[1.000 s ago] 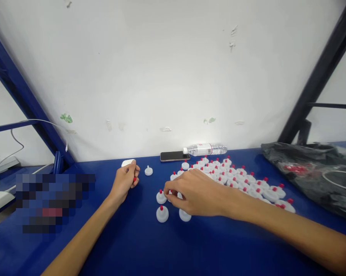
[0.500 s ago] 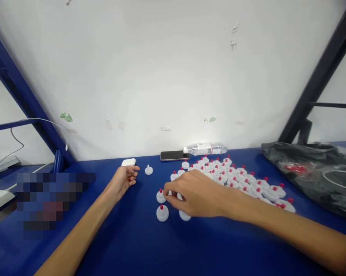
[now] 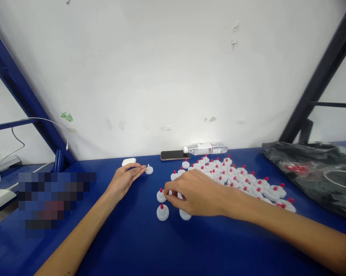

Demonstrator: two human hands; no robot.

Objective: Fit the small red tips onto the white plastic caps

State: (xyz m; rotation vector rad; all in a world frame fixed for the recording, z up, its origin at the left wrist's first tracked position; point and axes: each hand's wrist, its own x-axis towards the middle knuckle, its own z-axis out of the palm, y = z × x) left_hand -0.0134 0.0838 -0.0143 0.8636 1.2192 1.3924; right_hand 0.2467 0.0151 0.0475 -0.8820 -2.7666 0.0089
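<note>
My left hand (image 3: 126,179) reaches in from the left, its fingertips pressed together at the left side of a white nozzle cap (image 3: 149,170) that has no red tip. No red shows in these fingers now. Farther right, my right hand (image 3: 194,193) hangs over several white caps with its thumb and forefinger curled together, closed. Those fingertips are right beside a red-tipped white cap (image 3: 161,196); what they hold, if anything, is hidden. Nearer to me stands another red-tipped cap (image 3: 162,213). One more cap (image 3: 185,214) is partly covered by my right hand.
Many red-tipped white caps (image 3: 233,180) spread over the blue table (image 3: 132,237) at the right. Along the wall lie a phone (image 3: 175,155), a water bottle (image 3: 206,148) and a white rounded case (image 3: 129,161). A black plastic bag (image 3: 308,172) with red pieces is at far right.
My left hand has moved right to the bare nozzle cap, and its fingers have straightened and come together. The red piece seen in them earlier is out of sight. My right hand stays put.
</note>
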